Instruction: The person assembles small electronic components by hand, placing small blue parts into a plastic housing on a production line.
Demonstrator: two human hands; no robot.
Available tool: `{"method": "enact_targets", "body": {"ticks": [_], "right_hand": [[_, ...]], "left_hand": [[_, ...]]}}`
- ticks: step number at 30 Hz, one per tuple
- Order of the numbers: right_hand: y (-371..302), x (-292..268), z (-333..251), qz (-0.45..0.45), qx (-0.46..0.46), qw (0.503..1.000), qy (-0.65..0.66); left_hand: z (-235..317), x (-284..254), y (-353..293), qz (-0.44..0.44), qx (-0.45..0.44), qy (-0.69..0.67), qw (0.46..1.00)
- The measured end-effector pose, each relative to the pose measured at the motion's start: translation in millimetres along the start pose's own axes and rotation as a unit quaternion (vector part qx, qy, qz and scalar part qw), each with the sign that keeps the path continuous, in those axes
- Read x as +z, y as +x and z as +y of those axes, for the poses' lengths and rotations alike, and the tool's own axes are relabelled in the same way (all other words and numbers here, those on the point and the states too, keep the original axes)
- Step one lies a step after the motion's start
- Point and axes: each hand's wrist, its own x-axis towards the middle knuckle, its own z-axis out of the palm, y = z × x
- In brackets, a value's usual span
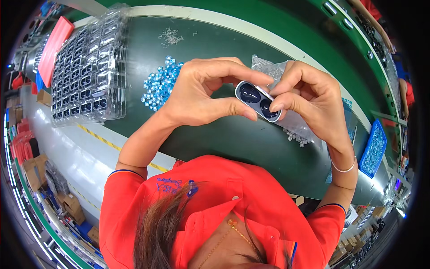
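While gripping white-rimmed earbud case [258, 100] by long edges in left hand [191, 94], and pinching right end with right hand [319, 95] above dark green tabletop [210, 141], could smudge glossy wells [249, 92] by touch; if squeezed unevenly, could tilt, slip and drop.

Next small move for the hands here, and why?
I'd ease the right thumb off the case while the left hand steadies it. The thumb tip appears to overlap the right-hand dark well, so part of it is hidden. The left hand's thumb and fingers already bracket the case, so it would probably stay put.
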Motion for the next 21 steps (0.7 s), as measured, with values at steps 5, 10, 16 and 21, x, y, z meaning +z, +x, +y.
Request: {"method": "enact_targets", "body": {"ticks": [5, 10, 16, 21], "right_hand": [[-21.6, -22.2, -12.8, 0.069, -0.04, 0.995, -0.063], [-28.6, -19.5, 11.4, 0.071, -0.075, 0.899, -0.425], [-6.1, -16.5, 50.6, 0.029, -0.053, 0.738, -0.672], [11.2, -21.4, 48.1, -0.013, -0.047, 0.732, -0.679]], "left_hand": [[7.8, 22.4, 25.1, 0.123, -0.055, -0.068, 0.989], [4.0, -11.8, 7.6, 0.111, -0.039, 0.071, 0.99], [-24.4, -45.1, 99.4, 0.195, -0.072, 0.126, 0.97], [-140.8, -126.1, 221.3, 0.25, -0.079, 0.294, 0.919]]}}
